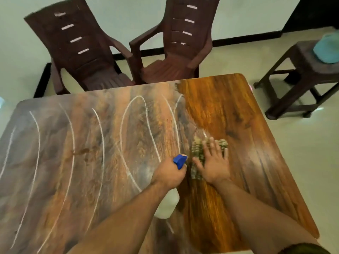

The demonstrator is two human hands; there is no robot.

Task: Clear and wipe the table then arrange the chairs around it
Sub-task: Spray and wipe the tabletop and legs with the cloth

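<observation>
Wood-grain table [238, 110] is filling my view, its left part filmed grey with white curved streaks, its right part showing clean orange. My left hand [169, 174] is gripping tight around a white spray bottle [167, 204] with a blue nozzle [180, 160], held just above the tabletop. Just beside it, my right hand [214, 162] is pressing flat, fingers spread, on a striped cloth [197, 153] lying at the streaks' edge. Two brown chairs [176, 52] are standing at the far side, a stool [308, 74] rightmost.

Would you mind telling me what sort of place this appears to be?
Probably a home dining area: a glossy wood-grain table, two dark brown plastic armchairs against a pale wall, and a brown plastic stool on a tiled floor.
</observation>
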